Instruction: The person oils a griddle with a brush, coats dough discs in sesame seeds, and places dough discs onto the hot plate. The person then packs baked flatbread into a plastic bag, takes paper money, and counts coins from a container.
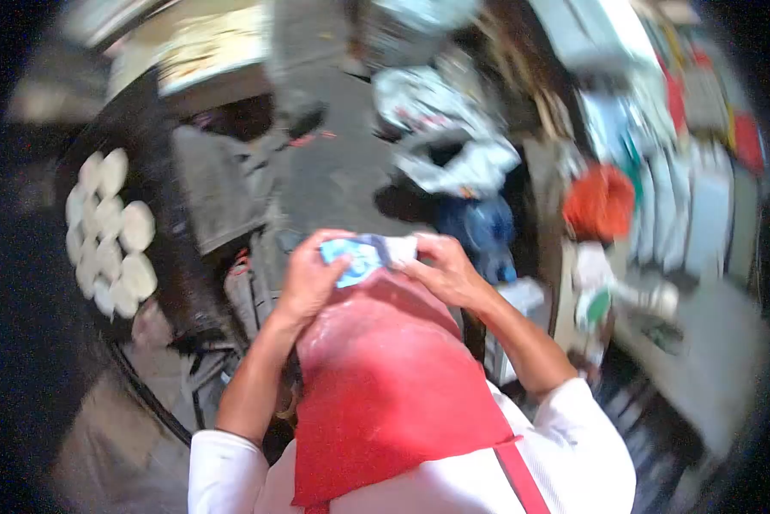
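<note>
My left hand is closed on the left end of a small blue-and-white item, perhaps a soft packet or folded paper; blur hides its exact kind. The fingers of my right hand pinch its white right end, past a dark band in the middle. Both hands are in front of my body at waist height, just above the red apron I wear over a white shirt.
At left, flat pale dough rounds lie on a large dark round griddle. Ahead on the floor are white plastic bags and a blue water jug. An orange bag sits at right beside a counter.
</note>
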A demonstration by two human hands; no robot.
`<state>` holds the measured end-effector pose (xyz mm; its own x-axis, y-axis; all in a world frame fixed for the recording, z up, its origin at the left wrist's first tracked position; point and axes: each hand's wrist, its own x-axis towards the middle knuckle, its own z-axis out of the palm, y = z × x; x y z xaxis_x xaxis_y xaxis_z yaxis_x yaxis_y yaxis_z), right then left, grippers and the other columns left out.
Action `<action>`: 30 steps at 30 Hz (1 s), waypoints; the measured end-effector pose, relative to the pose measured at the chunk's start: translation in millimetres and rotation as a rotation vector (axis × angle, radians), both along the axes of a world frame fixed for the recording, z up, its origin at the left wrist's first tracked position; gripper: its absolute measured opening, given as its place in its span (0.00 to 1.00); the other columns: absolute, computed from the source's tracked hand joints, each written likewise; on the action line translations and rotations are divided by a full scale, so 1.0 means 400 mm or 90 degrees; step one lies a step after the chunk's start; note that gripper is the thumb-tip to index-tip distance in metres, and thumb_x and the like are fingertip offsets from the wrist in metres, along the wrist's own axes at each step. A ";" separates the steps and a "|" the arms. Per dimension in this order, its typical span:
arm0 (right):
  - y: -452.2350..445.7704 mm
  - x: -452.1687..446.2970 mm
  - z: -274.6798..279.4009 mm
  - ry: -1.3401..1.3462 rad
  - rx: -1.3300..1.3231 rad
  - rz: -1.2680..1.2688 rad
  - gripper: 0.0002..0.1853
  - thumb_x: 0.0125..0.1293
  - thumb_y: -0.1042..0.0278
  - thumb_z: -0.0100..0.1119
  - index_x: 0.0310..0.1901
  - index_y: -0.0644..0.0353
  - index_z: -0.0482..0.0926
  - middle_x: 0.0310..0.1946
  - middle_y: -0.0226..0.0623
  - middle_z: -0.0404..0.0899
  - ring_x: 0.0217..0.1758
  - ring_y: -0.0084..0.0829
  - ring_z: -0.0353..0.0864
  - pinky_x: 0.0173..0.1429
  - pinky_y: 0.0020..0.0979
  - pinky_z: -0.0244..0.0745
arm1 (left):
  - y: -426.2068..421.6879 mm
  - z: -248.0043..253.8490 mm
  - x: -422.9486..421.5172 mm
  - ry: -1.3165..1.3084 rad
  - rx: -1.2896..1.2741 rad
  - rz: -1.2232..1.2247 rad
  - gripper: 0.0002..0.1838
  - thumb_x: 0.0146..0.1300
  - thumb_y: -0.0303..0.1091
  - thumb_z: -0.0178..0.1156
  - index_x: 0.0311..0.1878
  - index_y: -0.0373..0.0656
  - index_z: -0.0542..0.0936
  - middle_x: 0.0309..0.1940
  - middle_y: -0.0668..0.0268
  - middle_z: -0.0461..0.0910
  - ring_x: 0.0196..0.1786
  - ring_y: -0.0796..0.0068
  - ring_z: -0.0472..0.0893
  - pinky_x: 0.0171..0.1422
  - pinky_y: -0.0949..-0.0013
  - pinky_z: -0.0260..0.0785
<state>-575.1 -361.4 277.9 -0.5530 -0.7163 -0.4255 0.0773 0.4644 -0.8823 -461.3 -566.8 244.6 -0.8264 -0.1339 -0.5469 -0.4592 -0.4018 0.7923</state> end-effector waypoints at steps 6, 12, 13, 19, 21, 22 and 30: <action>0.527 0.086 -0.054 -0.111 -0.095 -0.333 0.11 0.68 0.62 0.60 0.35 0.63 0.79 0.24 0.29 0.76 0.26 0.15 0.69 0.29 0.25 0.67 | 0.461 0.035 -0.082 -0.045 -0.108 -0.204 0.11 0.63 0.21 0.61 0.47 0.40 0.74 0.36 0.68 0.77 0.36 0.82 0.77 0.40 0.77 0.72; 0.748 0.255 -0.161 -0.072 -0.116 -0.491 0.11 0.68 0.63 0.59 0.32 0.63 0.77 0.21 0.30 0.76 0.21 0.20 0.74 0.25 0.28 0.69 | 0.659 0.050 -0.094 -0.011 -0.101 -0.335 0.07 0.66 0.26 0.61 0.44 0.41 0.73 0.35 0.71 0.76 0.37 0.85 0.74 0.42 0.77 0.68; 0.774 0.289 -0.174 -0.044 -0.098 -0.507 0.11 0.68 0.64 0.59 0.31 0.62 0.77 0.20 0.30 0.75 0.21 0.21 0.74 0.24 0.28 0.69 | 0.690 0.036 -0.086 -0.013 -0.104 -0.366 0.07 0.66 0.26 0.61 0.44 0.41 0.73 0.35 0.71 0.76 0.37 0.85 0.74 0.42 0.77 0.68; 0.809 0.510 -0.109 -0.200 -0.153 -0.781 0.07 0.70 0.72 0.55 0.40 0.66 0.79 0.29 0.29 0.78 0.26 0.16 0.74 0.28 0.22 0.72 | 0.786 -0.067 -0.041 -0.015 -0.034 -0.506 0.04 0.71 0.30 0.57 0.44 0.41 0.73 0.30 0.74 0.75 0.31 0.88 0.71 0.36 0.79 0.66; 0.850 0.580 -0.113 -0.184 -0.138 -0.820 0.07 0.70 0.72 0.55 0.42 0.66 0.79 0.29 0.28 0.78 0.26 0.15 0.74 0.28 0.21 0.72 | 0.838 -0.086 -0.014 -0.052 -0.006 -0.544 0.04 0.72 0.31 0.56 0.44 0.41 0.74 0.31 0.74 0.75 0.33 0.88 0.71 0.37 0.79 0.66; 0.868 0.607 -0.113 -0.161 -0.136 -0.845 0.07 0.70 0.73 0.55 0.43 0.65 0.80 0.30 0.27 0.78 0.26 0.15 0.73 0.28 0.21 0.72 | 0.859 -0.097 0.001 -0.015 -0.004 -0.571 0.03 0.71 0.30 0.56 0.44 0.43 0.74 0.32 0.75 0.75 0.34 0.87 0.71 0.38 0.78 0.66; 1.135 0.708 -0.209 -0.172 -0.155 -0.972 0.10 0.70 0.72 0.53 0.46 0.65 0.81 0.31 0.31 0.80 0.26 0.18 0.72 0.31 0.22 0.70 | 1.047 -0.143 0.130 -0.089 0.024 -0.414 0.07 0.71 0.37 0.58 0.47 0.46 0.76 0.29 0.73 0.73 0.33 0.81 0.72 0.40 0.73 0.67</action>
<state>-292.1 92.6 194.4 -0.7205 0.3644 -0.5901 0.4849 -0.3435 -0.8043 -409.2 -147.9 187.2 -0.6528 0.3892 -0.6499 -0.7152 -0.0337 0.6982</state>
